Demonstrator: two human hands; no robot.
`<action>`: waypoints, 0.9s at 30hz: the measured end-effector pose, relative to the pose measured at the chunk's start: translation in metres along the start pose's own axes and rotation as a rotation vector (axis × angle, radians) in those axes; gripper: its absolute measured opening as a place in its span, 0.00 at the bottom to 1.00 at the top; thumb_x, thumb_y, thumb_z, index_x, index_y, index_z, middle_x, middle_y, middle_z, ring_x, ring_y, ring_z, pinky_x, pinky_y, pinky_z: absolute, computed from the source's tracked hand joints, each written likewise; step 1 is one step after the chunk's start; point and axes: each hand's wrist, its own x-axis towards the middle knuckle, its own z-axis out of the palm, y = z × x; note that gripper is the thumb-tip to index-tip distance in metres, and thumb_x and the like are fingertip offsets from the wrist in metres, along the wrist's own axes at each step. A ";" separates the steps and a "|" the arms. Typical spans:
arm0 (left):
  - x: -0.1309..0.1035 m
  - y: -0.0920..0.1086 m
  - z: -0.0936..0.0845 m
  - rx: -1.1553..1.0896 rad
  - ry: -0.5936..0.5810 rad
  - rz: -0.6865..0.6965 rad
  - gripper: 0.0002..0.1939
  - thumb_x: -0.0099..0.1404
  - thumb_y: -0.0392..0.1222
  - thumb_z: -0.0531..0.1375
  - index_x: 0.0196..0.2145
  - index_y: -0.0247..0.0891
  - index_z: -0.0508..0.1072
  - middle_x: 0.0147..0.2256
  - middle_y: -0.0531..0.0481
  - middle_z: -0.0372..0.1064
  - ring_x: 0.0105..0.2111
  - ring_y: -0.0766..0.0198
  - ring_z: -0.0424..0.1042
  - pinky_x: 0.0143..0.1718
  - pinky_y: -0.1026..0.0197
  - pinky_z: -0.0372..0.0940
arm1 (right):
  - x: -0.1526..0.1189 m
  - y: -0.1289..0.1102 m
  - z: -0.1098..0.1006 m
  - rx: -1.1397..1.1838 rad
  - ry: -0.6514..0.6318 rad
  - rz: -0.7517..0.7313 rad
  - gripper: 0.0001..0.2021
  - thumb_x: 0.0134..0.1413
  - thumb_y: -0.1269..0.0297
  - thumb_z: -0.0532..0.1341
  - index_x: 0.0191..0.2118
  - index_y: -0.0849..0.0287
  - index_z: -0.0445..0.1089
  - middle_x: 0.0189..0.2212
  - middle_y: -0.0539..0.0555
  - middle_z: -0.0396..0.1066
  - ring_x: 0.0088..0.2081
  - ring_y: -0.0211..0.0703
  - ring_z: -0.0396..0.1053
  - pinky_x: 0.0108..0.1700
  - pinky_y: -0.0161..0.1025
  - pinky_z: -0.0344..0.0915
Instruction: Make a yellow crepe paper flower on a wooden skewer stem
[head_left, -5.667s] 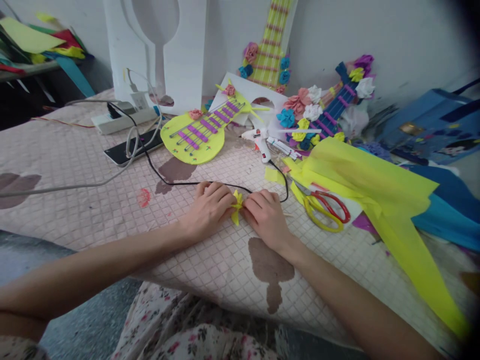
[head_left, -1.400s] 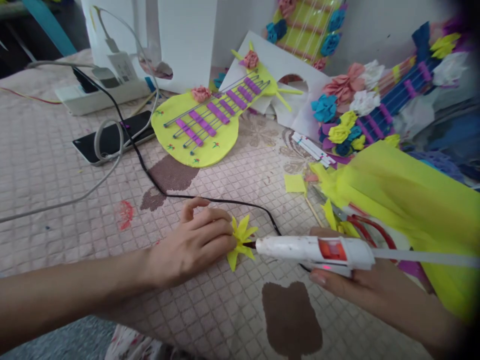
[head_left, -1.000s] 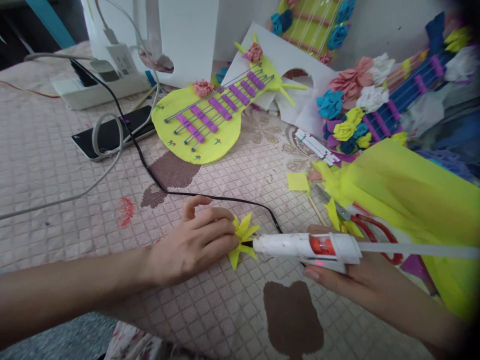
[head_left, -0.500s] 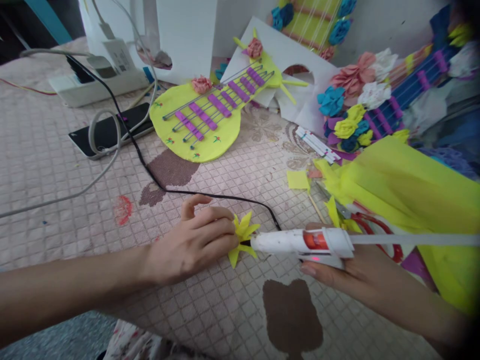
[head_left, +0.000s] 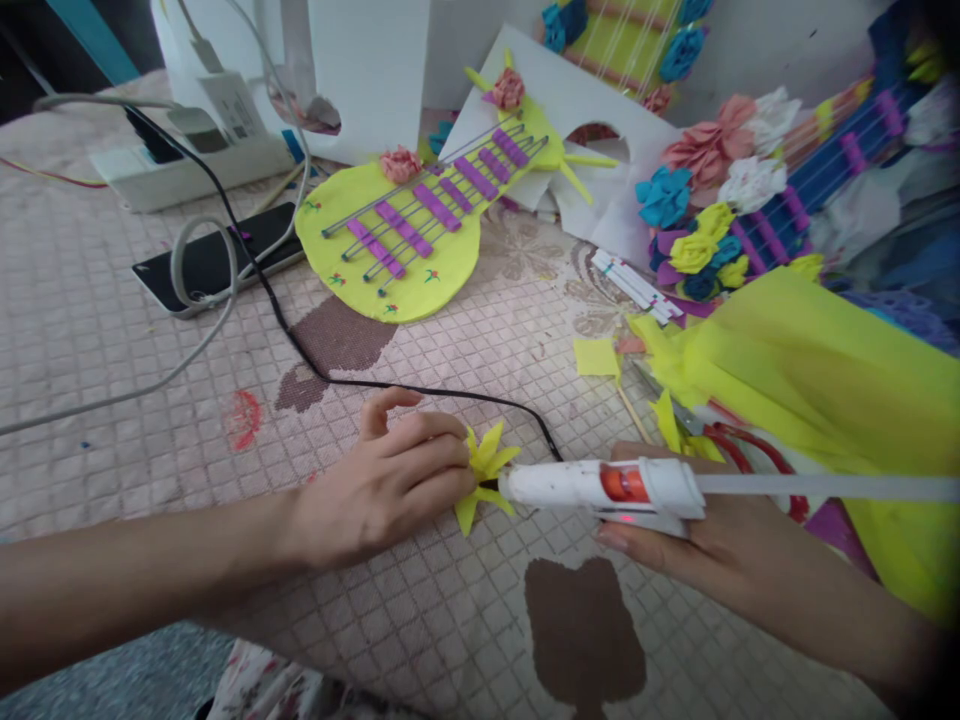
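My left hand (head_left: 397,480) is closed at the left edge of a yellow paper flower (head_left: 491,465), its fingertips on the petals against the patterned cloth. From the right, my right hand (head_left: 675,530) is wrapped round a white glue gun (head_left: 592,485). The gun's dark nozzle touches or hovers over the flower's middle; which of the two I cannot tell. A translucent glue stick (head_left: 825,487) sticks out of the gun's back end. Its black cord (head_left: 450,392) runs up and left to a white power strip (head_left: 195,165).
Behind my hands lies a yellow paper guitar (head_left: 390,245) with purple strips. A phone (head_left: 217,255) rests under a coiled cable at left. To the right are red-handled scissors (head_left: 757,455), yellow paper (head_left: 825,350) and a blue guitar (head_left: 832,180) with paper flowers.
The glue gun has shifted very slightly left, and its rear end with the glue stick sits a little lower. My left hand and the flower look unmoved.
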 end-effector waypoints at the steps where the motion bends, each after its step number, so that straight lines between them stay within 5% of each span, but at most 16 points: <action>1: 0.000 0.000 0.000 -0.003 -0.003 -0.001 0.13 0.73 0.36 0.45 0.41 0.40 0.68 0.37 0.54 0.72 0.47 0.63 0.64 0.53 0.54 0.47 | -0.001 0.000 0.000 -0.016 0.003 -0.003 0.07 0.56 0.55 0.56 0.32 0.52 0.66 0.26 0.47 0.71 0.29 0.42 0.70 0.28 0.36 0.65; 27: 0.001 -0.001 0.000 -0.004 -0.003 0.001 0.13 0.72 0.34 0.45 0.41 0.40 0.68 0.37 0.53 0.72 0.46 0.63 0.65 0.51 0.55 0.50 | -0.004 0.001 -0.001 -0.133 -0.009 0.032 0.08 0.56 0.55 0.56 0.35 0.52 0.65 0.31 0.48 0.72 0.33 0.41 0.69 0.29 0.33 0.65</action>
